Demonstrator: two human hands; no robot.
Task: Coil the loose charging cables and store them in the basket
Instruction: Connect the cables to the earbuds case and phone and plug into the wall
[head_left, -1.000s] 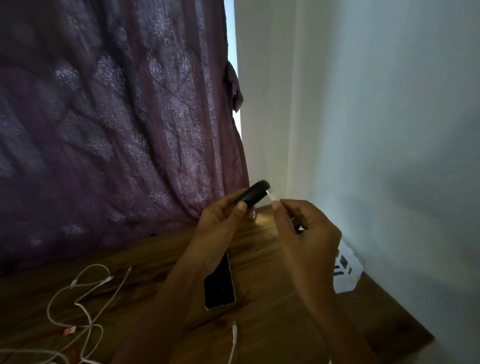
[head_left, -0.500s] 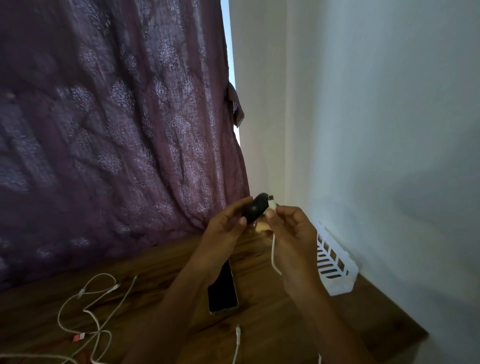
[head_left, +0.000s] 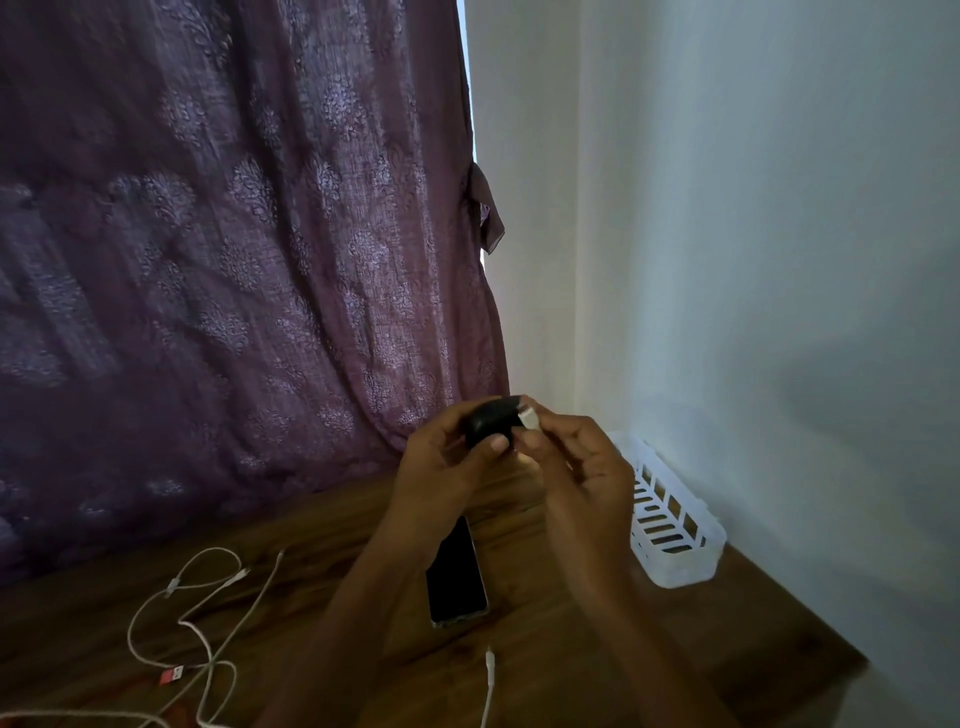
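left hand (head_left: 441, 467) fingers clamped on smooth rounded black charger (head_left: 491, 421); right hand (head_left: 582, 457) pinches white usb plug (head_left: 530, 415) touching its end. slatted white plastic basket (head_left: 675, 525) just right, on wood-grain table (head_left: 337, 649). loose white cables (head_left: 197, 623) tangled at left, glossy phone (head_left: 456, 582) below hands.

White plug (head_left: 530, 417) now pressed against black adapter (head_left: 491, 422).

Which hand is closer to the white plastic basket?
The right hand: it is raised just left of the white slotted plastic basket. The left hand, holding the black charger, is farther left.
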